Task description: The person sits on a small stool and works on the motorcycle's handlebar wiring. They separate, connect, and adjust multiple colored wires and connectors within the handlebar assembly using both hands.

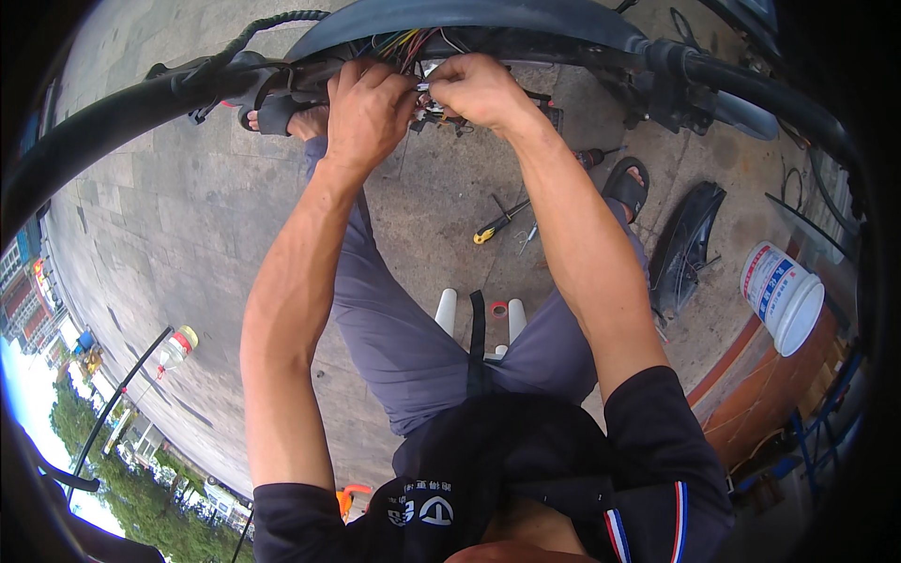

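Both hands meet under a curved dark panel [469, 13] on the front of a handlebar [122, 117]. A small white wire connector [422, 87] sits between my fingertips. My left hand [369, 108] is closed, thumb and forefinger pinched at the connector's left side. From the right, my right hand [481, 91] pinches the same connector, fingers bent. Thin coloured wires [405, 43], yellow, red and green among them, hang out of the panel just above my hands. Below the fingers, more small parts [441, 116] are partly hidden.
On the paving lie a yellow-handled screwdriver [488, 230], a drill [591, 158] and a black curved cover [685, 244]. To the right stands a white bucket [781, 298]. Between my legs shows a white stool [447, 310] with a red tape roll [499, 309].
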Demonstrator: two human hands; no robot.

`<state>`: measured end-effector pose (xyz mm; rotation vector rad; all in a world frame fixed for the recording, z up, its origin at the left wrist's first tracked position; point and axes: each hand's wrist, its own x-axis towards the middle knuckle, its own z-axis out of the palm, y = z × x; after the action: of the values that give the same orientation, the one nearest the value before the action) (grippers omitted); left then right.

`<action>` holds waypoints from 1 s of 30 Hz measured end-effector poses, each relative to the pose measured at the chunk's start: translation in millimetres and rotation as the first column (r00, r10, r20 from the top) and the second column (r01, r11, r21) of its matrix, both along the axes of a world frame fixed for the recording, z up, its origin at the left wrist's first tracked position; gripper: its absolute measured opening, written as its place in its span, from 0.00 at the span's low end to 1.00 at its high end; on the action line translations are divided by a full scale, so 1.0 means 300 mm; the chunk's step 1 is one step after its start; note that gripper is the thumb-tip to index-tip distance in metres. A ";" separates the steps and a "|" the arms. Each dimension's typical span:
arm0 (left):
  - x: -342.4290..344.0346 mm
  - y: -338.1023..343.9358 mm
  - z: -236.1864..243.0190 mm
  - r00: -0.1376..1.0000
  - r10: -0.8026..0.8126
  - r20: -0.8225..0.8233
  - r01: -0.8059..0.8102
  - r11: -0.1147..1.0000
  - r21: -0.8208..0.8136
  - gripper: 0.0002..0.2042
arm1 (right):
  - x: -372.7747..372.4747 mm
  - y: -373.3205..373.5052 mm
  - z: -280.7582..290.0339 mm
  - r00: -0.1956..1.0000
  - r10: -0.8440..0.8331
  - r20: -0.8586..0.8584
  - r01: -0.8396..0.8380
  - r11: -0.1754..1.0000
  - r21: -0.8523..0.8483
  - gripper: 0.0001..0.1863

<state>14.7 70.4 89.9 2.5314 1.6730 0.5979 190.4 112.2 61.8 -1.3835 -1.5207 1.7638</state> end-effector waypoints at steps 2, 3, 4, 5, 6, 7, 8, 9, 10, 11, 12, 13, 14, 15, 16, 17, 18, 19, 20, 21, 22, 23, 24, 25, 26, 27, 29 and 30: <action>-0.001 -0.001 0.000 1.000 0.001 -0.010 -0.001 1.000 0.007 0.08 | -0.010 -0.003 -0.006 0.999 -0.034 0.015 0.034 0.999 -0.002 0.09; -0.001 -0.002 0.000 1.000 0.005 -0.015 -0.005 1.000 0.008 0.09 | -0.015 -0.005 -0.008 0.999 -0.037 0.027 0.037 0.999 0.003 0.09; -0.002 -0.002 0.000 1.000 0.000 -0.018 0.000 1.000 0.013 0.09 | -0.019 -0.008 -0.009 0.998 -0.042 0.039 0.041 0.999 0.012 0.09; -0.003 -0.003 0.000 1.000 -0.001 -0.020 0.001 1.000 0.014 0.09 | -0.022 -0.009 -0.010 0.997 -0.049 0.056 0.048 0.999 0.016 0.09; -0.005 -0.003 0.001 1.000 -0.002 -0.022 0.003 1.000 0.016 0.09 | -0.023 -0.011 -0.009 0.997 -0.050 0.051 0.049 0.999 0.020 0.09; -0.007 -0.003 0.001 1.000 -0.007 -0.024 0.007 1.000 0.013 0.09 | -0.023 -0.011 -0.007 0.997 -0.053 0.051 0.052 0.998 0.021 0.09; -0.008 -0.002 0.001 1.000 -0.012 -0.028 0.012 1.000 0.010 0.08 | -0.024 -0.011 -0.003 0.996 -0.058 0.062 0.057 0.998 0.016 0.09; -0.011 -0.001 0.002 1.000 -0.015 -0.028 0.016 1.000 0.012 0.08 | -0.025 -0.013 0.002 0.997 -0.065 0.033 0.065 0.998 -0.002 0.09; -0.013 0.001 0.002 0.998 -0.027 -0.054 0.028 1.000 0.013 0.08 | -0.023 -0.015 0.009 0.997 -0.074 0.015 0.074 0.997 -0.026 0.09; -0.014 0.004 0.000 0.996 -0.039 -0.077 0.040 0.999 0.016 0.08 | -0.022 -0.016 0.016 0.996 -0.084 -0.004 0.084 0.995 -0.054 0.09; -0.015 0.007 -0.001 0.994 -0.047 -0.101 0.049 0.999 0.021 0.08 | -0.022 -0.016 0.023 0.997 -0.057 0.046 0.057 0.998 0.001 0.09; -0.015 0.010 -0.002 0.992 -0.051 -0.112 0.054 0.998 0.021 0.08 | -0.022 -0.015 0.029 0.995 -0.033 0.095 0.028 0.998 0.052 0.09; -0.016 0.013 -0.003 0.991 -0.054 -0.124 0.057 0.998 0.022 0.08 | -0.021 -0.013 0.034 0.989 -0.013 0.145 -0.001 0.995 0.102 0.09; -0.016 0.014 -0.004 0.989 -0.054 -0.139 0.058 0.998 0.021 0.08 | -0.019 -0.013 0.038 0.984 -0.014 0.179 -0.011 0.990 0.137 0.08; -0.016 0.016 -0.004 0.989 -0.060 -0.135 0.064 0.998 0.023 0.08 | -0.015 -0.015 0.039 0.977 -0.016 0.212 -0.021 0.985 0.171 0.08; -0.017 0.017 -0.003 0.989 -0.062 -0.135 0.066 0.998 0.023 0.08 | -0.012 -0.016 0.039 0.977 -0.017 0.213 -0.036 0.970 0.240 0.08; -0.019 0.018 -0.001 0.989 -0.063 -0.135 0.067 0.997 0.025 0.08 | -0.012 -0.010 0.036 0.985 -0.015 0.172 -0.009 0.991 0.133 0.08; -0.022 0.018 0.002 0.989 -0.058 -0.132 0.061 0.998 0.016 0.08 | -0.010 0.001 0.032 0.995 -0.015 0.098 0.010 0.998 0.060 0.08; -0.026 0.018 0.006 0.990 -0.053 -0.130 0.054 0.999 0.006 0.08 | -0.003 0.005 0.028 0.998 -0.023 0.065 0.026 0.999 -0.038 0.08; -0.027 0.018 0.008 0.990 -0.023 -0.136 0.022 1.000 -0.008 0.08 | 0.020 0.011 0.026 0.987 -0.137 -0.083 0.123 0.981 -0.152 0.09; -0.030 0.019 0.009 0.991 -0.036 -0.125 0.036 0.999 -0.008 0.08 | 0.020 0.013 0.021 0.990 -0.118 -0.080 0.113 0.992 -0.063 0.09; -0.030 0.023 0.006 0.992 -0.037 -0.117 0.035 0.999 -0.015 0.08 | 0.025 0.012 0.018 0.991 -0.126 -0.040 0.126 0.992 0.008 0.10; -0.031 0.022 0.003 0.994 -0.023 -0.110 0.021 1.000 -0.020 0.07 | 0.026 0.005 0.016 0.979 -0.174 -0.106 0.172 0.985 -0.031 0.10; -0.033 0.018 0.000 0.997 -0.003 -0.082 0.002 1.000 -0.017 0.08 | 0.021 0.000 0.016 0.961 -0.213 -0.176 0.204 0.977 -0.068 0.10; -0.033 0.016 -0.005 0.998 0.008 -0.055 -0.009 1.000 -0.012 0.08 | 0.020 0.000 0.018 0.934 -0.260 -0.245 0.240 0.965 -0.107 0.10; -0.034 0.012 -0.012 1.000 0.014 -0.026 -0.015 1.000 -0.012 0.08 | 0.024 0.001 0.020 0.944 -0.229 -0.240 0.205 0.971 -0.119 0.10; -0.035 0.001 -0.025 0.996 0.052 0.073 -0.052 0.999 0.007 0.08 | 0.037 0.005 0.025 0.959 -0.166 -0.229 0.133 0.979 -0.151 0.10; -0.036 -0.005 -0.031 0.989 0.077 0.124 -0.079 0.997 0.009 0.07 | 0.038 0.005 0.027 0.960 -0.149 -0.236 0.111 0.980 -0.167 0.10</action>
<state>4.0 68.8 80.6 2.3930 1.7369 0.7584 201.9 113.6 70.0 -1.2459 -1.1581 1.9200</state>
